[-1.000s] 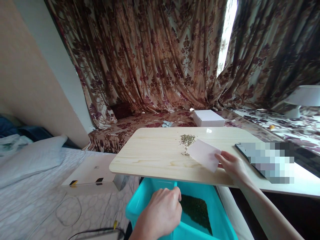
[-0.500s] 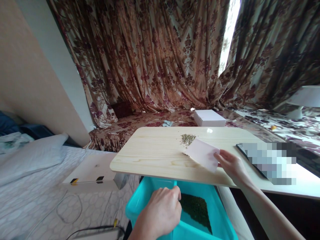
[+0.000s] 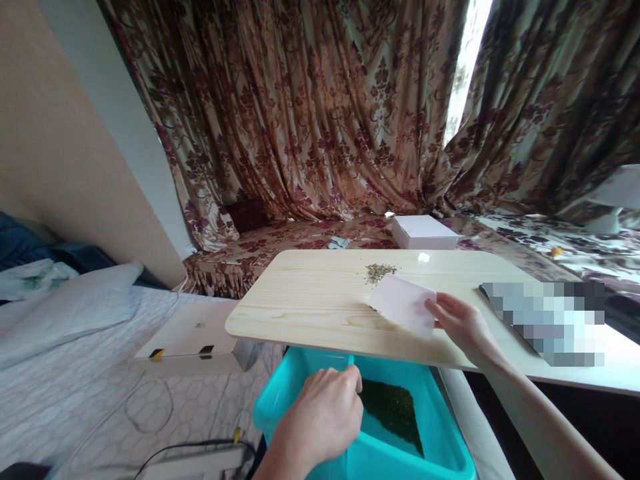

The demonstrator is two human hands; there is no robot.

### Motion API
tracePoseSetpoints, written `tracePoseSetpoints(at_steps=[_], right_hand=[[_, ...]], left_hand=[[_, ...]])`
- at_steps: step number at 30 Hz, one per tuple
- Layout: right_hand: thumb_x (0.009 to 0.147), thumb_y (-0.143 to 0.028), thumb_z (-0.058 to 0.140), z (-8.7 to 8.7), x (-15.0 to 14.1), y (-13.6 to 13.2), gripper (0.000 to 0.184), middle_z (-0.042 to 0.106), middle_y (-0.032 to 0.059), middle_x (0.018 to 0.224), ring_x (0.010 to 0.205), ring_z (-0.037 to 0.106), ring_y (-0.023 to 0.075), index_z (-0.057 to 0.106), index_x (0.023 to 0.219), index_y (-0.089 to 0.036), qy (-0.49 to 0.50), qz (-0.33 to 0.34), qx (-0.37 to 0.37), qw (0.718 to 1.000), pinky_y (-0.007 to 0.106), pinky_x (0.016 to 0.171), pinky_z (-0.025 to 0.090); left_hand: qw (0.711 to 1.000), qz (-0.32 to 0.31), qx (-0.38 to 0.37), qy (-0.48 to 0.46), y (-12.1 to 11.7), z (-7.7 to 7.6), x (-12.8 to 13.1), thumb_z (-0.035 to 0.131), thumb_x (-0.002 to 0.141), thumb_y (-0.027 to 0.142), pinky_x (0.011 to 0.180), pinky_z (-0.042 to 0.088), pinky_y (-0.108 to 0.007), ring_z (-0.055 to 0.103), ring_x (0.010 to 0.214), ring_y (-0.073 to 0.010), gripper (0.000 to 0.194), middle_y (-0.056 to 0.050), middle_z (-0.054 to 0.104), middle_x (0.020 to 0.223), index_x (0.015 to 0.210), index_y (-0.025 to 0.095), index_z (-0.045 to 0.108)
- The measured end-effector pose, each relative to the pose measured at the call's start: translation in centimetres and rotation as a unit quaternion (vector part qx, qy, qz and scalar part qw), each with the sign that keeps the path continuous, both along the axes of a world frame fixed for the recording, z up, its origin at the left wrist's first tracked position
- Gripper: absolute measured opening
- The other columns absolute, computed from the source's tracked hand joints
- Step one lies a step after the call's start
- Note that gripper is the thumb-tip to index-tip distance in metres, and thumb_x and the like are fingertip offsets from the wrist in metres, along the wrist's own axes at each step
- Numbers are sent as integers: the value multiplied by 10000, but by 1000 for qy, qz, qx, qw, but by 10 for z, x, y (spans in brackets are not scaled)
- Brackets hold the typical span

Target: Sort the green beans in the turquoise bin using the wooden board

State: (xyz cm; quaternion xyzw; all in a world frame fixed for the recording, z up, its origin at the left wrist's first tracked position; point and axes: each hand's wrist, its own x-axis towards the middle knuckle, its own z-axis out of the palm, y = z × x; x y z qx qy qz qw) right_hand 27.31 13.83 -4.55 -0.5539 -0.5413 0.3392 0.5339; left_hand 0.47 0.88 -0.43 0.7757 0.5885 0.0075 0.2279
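My right hand (image 3: 463, 325) pinches the right edge of a whitish card or stiff sheet (image 3: 403, 303), which is tilted low over the wooden tabletop (image 3: 290, 293). Just beyond the card's far left edge lies a small scattered heap of dried green flakes (image 3: 380, 272). Closed at the central divider of a turquoise plastic bin (image 3: 440, 413), my left hand (image 3: 325, 417) grips the bin, its fingertips mostly hidden. The bin stands below the table's near edge. Dark green flakes (image 3: 393, 403) fill part of its right compartment.
A flat item hidden by pixelation (image 3: 545, 323) lies on the table's right side. Behind the table is a white box (image 3: 425, 230). To the left, a white case (image 3: 195, 333) and cables (image 3: 150, 407) lie on the bed. A lamp (image 3: 617, 190) stands far right.
The view has shifted slightly. The card stays pinched in my right hand near the flakes, with barely any movement. My left hand keeps its place at the bin.
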Motion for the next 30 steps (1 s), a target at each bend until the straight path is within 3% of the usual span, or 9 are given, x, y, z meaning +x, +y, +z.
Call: tracePoseSetpoints(at_steps=[13,30], right_hand=[[633,-546,803,1,22,-12,353,804,68,799,723,750,246,769,786,-230,-8,-33,-1,999,336,588,630],[620,-622,818,-3,14,-13,460,794,65,769,667,722,225,791,803,-201,-18,-9,10,1000,323,555,608]], left_hand=[[1000,11,0,1,0,-1,-6,363,960,171,913,454,-364,644,1069,-287,340,-82,729,1082,1149,225,641],[1000,13,5,-7,0,-3,-6,364,959,172,895,452,-359,647,1057,-286,336,-81,728,1062,1136,220,646]])
